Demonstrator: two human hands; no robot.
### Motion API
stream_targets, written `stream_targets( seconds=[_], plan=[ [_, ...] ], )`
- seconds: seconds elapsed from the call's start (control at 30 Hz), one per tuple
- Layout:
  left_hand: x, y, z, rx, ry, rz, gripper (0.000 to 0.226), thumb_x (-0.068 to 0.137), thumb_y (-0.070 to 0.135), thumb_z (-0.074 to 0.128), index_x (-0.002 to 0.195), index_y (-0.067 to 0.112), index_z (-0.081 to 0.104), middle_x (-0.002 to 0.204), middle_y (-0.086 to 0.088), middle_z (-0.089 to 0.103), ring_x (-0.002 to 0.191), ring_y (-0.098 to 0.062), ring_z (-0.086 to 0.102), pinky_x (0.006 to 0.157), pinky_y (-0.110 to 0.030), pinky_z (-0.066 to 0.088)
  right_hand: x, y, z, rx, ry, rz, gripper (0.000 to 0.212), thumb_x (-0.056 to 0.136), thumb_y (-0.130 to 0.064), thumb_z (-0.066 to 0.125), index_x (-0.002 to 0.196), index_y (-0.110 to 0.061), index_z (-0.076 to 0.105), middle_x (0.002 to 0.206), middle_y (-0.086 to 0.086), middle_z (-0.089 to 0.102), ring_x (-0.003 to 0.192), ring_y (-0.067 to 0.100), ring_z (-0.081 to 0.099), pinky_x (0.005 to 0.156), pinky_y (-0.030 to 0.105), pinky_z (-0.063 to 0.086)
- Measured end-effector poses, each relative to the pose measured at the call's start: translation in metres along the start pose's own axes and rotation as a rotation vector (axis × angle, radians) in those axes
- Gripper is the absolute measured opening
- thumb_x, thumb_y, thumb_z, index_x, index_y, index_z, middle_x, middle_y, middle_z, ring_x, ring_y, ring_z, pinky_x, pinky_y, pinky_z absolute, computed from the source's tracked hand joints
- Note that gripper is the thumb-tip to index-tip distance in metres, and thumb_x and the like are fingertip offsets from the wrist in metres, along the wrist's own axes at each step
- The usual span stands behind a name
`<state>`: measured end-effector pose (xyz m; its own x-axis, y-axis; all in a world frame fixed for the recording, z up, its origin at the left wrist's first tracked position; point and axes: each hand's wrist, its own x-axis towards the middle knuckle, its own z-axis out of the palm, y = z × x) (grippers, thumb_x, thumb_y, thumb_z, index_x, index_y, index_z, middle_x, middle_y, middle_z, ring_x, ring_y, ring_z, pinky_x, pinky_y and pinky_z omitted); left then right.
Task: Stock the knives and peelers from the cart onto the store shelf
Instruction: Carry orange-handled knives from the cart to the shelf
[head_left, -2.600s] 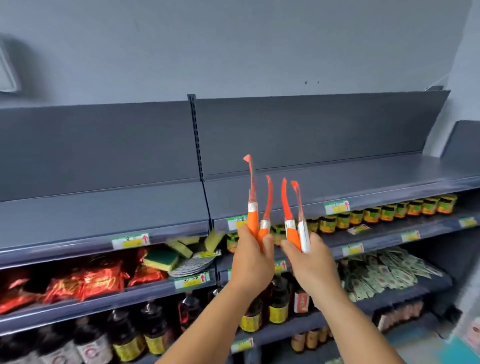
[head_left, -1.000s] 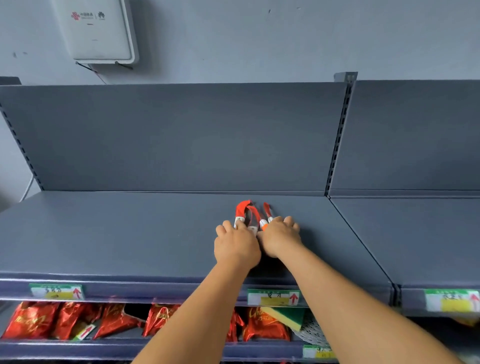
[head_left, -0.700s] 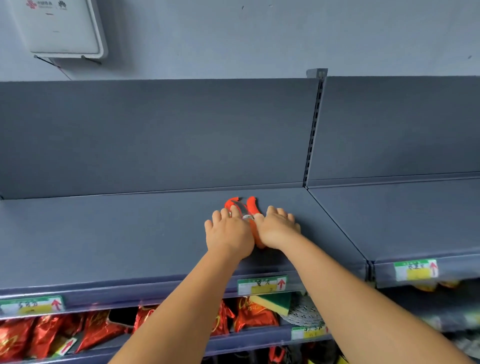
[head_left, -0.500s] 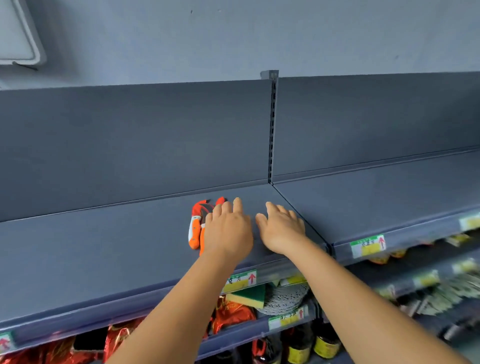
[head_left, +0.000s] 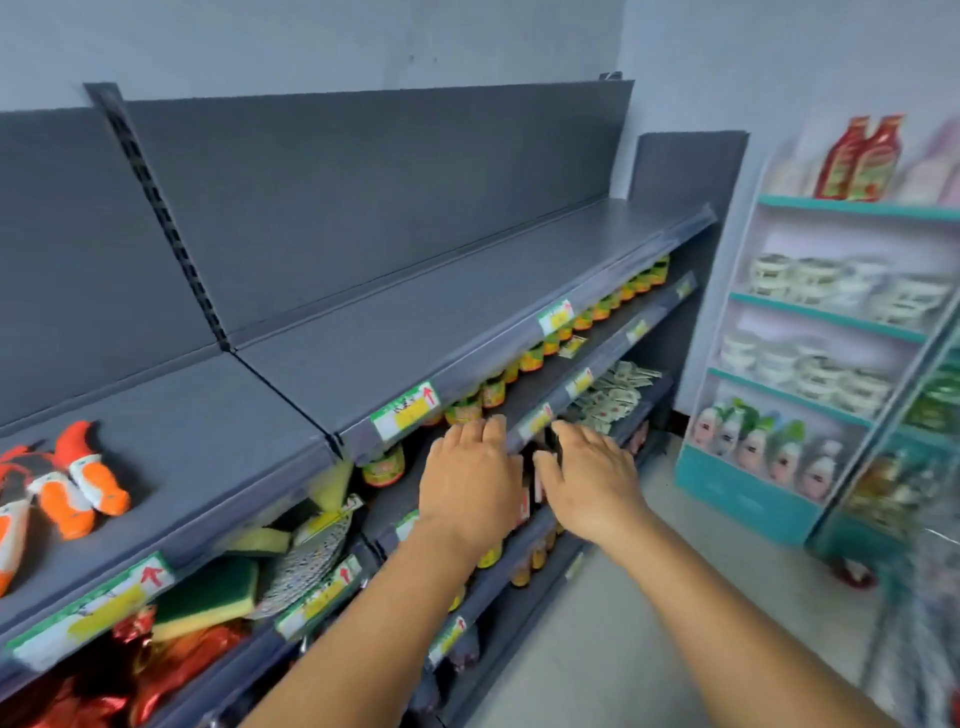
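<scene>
Both hands empty, fingers spread, left hand nearer the knives far to its left on shelf (handles toward shelf edge), right hand farther.

Two bare forearms show from the lower edge of the view, with no sleeves, cuffs or gloves on them up to where the frame cuts them off. The left hand and the right hand carry no rings, watch, bracelet or band at the wrists. Nails look short and unpainted, though motion blur softens fine detail.
</scene>
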<state>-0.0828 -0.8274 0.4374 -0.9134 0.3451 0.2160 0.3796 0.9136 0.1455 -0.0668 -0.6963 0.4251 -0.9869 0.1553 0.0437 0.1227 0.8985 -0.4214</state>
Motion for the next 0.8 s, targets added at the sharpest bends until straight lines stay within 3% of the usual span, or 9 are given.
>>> stream_targets(
  seconds=[0.23,0.4,0.6,0.8],
  plan=[
    [0.013,0.157,0.092,-0.087,-0.215,0.203,0.047,0.099,0.038,0.034,0.14,0.014,0.036,0.137,-0.006,0.049,0.127,-0.024,0.042,0.106,-0.033,0.032,-0.043,0.174,-0.017,0.001,-0.011,0.307,0.051,0.1,-0.04,0.035,0.144,-0.016,0.034,0.147,0.006,0.04,0.135,0.024,0.036,0.109,0.033,0.027],
    [0.015,0.266,0.143,-0.143,-0.352,0.295,0.056,0.101,0.037,0.033,0.151,0.016,0.018,0.151,-0.004,0.033,0.138,-0.023,0.03,0.112,-0.033,0.023,-0.077,0.286,-0.025,0.037,-0.039,0.48,0.053,0.101,-0.042,0.03,0.148,-0.018,0.028,0.153,0.004,0.033,0.14,0.022,0.03,0.115,0.035,0.022],
    [0.011,0.375,0.186,-0.192,-0.433,0.396,0.055,0.101,0.038,0.035,0.151,0.02,0.019,0.154,-0.002,0.031,0.139,-0.02,0.031,0.115,-0.033,0.024,-0.108,0.39,-0.032,0.142,0.029,0.69,0.05,0.101,-0.042,0.035,0.146,-0.02,0.033,0.152,0.002,0.035,0.14,0.023,0.033,0.116,0.038,0.023],
    [0.021,0.458,0.225,-0.219,-0.559,0.53,0.056,0.1,0.043,0.038,0.15,0.022,0.023,0.152,0.001,0.035,0.137,-0.02,0.036,0.11,-0.032,0.032,-0.128,0.469,-0.042,0.197,0.099,0.883,0.039,0.097,-0.037,0.042,0.129,-0.016,0.051,0.127,0.006,0.058,0.118,0.026,0.053,0.102,0.039,0.04]
  ],
)
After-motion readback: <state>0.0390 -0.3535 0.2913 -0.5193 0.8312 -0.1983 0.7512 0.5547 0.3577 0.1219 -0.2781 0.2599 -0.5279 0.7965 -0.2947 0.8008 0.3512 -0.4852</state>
